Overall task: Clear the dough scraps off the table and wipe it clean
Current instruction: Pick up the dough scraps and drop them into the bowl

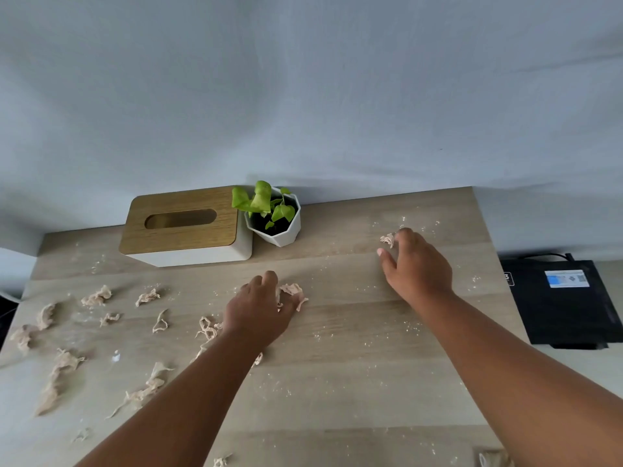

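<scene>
Clearing barely begun: left hand fingers curled on a dough scrap mid-table, right hand pinching another near the far right corner, many scraps and crumbs left along the left edge of the wooden table, unwiped; tissue box, potted plant at the far edge, grey wall behind.

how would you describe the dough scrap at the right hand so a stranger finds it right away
Start at the white faceted plant pot at the back of the wooden table and look right. The dough scrap lies at the fingertips of the right hand. It is the only sizeable scrap on that side; the rest lie left.
</scene>
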`<state>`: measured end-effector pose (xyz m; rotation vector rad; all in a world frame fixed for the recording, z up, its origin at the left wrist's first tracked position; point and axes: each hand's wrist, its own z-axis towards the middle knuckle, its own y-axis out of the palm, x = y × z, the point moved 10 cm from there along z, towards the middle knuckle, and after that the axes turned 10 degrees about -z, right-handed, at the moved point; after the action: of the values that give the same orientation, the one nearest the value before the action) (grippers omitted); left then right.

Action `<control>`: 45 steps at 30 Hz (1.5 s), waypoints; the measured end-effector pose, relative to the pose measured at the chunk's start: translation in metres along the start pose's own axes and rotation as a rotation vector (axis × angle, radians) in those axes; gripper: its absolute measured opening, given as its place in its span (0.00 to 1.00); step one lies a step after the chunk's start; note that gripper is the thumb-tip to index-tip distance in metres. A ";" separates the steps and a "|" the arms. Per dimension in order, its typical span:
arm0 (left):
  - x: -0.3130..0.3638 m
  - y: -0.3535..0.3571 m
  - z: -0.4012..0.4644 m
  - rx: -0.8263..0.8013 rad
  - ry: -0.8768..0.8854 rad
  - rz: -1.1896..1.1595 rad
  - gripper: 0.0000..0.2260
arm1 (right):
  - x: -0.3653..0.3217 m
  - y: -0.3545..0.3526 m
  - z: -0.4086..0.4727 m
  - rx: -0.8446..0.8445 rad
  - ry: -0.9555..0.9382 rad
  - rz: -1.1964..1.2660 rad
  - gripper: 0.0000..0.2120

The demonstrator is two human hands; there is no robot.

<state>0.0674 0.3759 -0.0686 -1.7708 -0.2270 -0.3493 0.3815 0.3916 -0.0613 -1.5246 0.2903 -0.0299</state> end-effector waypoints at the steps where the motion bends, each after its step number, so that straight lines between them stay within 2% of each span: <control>1: 0.002 0.002 0.000 0.002 0.005 0.007 0.28 | 0.001 0.002 0.004 -0.007 0.007 -0.005 0.17; 6: 0.007 0.011 0.005 -0.010 -0.001 -0.015 0.23 | -0.001 0.016 0.018 -0.048 0.013 -0.054 0.19; 14: 0.017 0.017 0.005 0.016 0.081 -0.020 0.10 | -0.013 0.019 0.021 -0.026 -0.072 -0.098 0.12; 20: 0.022 0.018 0.003 -0.021 0.081 -0.127 0.06 | -0.021 0.017 0.012 -0.069 -0.087 -0.027 0.09; 22: 0.025 0.015 -0.001 -0.026 0.087 -0.171 0.08 | -0.027 0.018 0.005 -0.103 -0.107 0.020 0.05; 24: 0.027 0.011 -0.004 -0.032 0.092 -0.195 0.11 | -0.036 0.018 -0.004 -0.137 -0.133 0.074 0.10; 26: 0.027 0.005 -0.006 -0.038 0.079 -0.213 0.08 | -0.044 0.016 -0.014 -0.146 -0.164 0.120 0.11; 29: 0.024 -0.008 -0.011 -0.026 0.065 -0.236 0.04 | -0.056 0.005 -0.034 -0.072 -0.224 0.170 0.02; 33: 0.006 -0.029 -0.023 0.038 0.018 -0.289 0.08 | -0.065 -0.010 -0.059 0.034 -0.259 0.215 0.11; 38: -0.021 -0.043 -0.037 0.060 -0.024 -0.322 0.10 | -0.072 -0.015 -0.083 0.010 -0.240 0.269 0.14; 40: -0.031 -0.047 -0.045 0.069 -0.031 -0.350 0.09 | -0.076 -0.017 -0.095 0.019 -0.260 0.274 0.11; 43: -0.043 -0.052 -0.058 0.090 -0.039 -0.386 0.09 | -0.083 -0.009 -0.109 -0.059 -0.287 0.284 0.03; 45: -0.051 -0.056 -0.067 0.108 -0.057 -0.415 0.10 | -0.088 -0.002 -0.118 -0.112 -0.298 0.285 0.08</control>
<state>-0.0064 0.3252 -0.0223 -1.6220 -0.6466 -0.5716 0.2728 0.2936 -0.0463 -1.5615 0.2713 0.4416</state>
